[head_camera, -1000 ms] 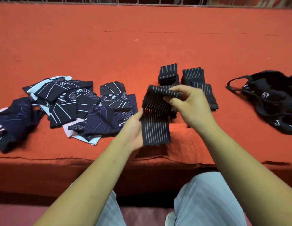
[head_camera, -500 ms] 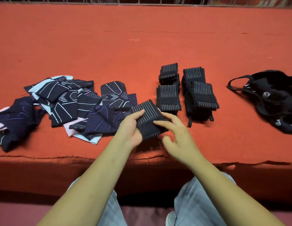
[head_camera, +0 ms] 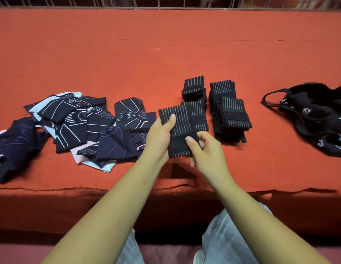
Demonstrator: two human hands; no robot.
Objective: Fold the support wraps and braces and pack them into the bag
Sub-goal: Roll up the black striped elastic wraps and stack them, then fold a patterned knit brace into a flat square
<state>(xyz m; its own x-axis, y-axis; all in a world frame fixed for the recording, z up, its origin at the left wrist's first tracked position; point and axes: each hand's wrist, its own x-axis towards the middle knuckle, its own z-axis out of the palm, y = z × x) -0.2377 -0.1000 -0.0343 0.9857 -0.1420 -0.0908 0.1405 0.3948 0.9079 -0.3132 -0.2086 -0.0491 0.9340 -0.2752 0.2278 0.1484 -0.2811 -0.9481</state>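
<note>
A folded black wrap with white stripes (head_camera: 182,122) is held above the red surface. My left hand (head_camera: 159,136) grips its left side, thumb on top. My right hand (head_camera: 204,151) pinches its lower right corner, fingers curled under. Just beyond it lie folded striped wraps: one stack (head_camera: 195,88) behind, another wrap (head_camera: 200,115) partly hidden by the held one, and a taller stack (head_camera: 230,115) to the right. A pile of dark patterned braces (head_camera: 80,124) spreads on the left. The black bag (head_camera: 314,115) with a loop handle lies at the far right.
The red cloth-covered table (head_camera: 165,54) stretches far back to a metal railing (head_camera: 165,1). Its front edge runs just below my forearms. My knees in pale trousers (head_camera: 226,242) sit under the edge.
The striped wrap went from hanging long to folded short. Both hands then lifted it and turned it upright, nearer the folded stacks.
</note>
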